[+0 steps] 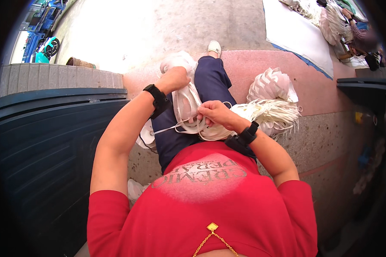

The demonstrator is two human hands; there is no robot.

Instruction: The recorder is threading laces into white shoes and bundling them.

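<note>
Across my lap lies a white mesh shoe upper [186, 107] with flat white laces along it. My left hand [176, 79] is curled closed over its far part, and the fingertips are partly hidden. At the near end my right hand [214, 115] pinches a white lace, thumb against fingers. A thin lace strand [167, 129] stretches leftward from there across my thigh. Beside my right wrist hangs a thick bundle of white laces [272, 112]. More white material [178, 60] lies just beyond my left hand.
A stacked bundle of white uppers [272, 87] sits right of my leg. A dark blue door panel [60, 128] stands close on my left. Farther right are a white sheet [298, 36] on the ground and another person [364, 38] beside white bundles. Blue vehicles [40, 30] stand far left.
</note>
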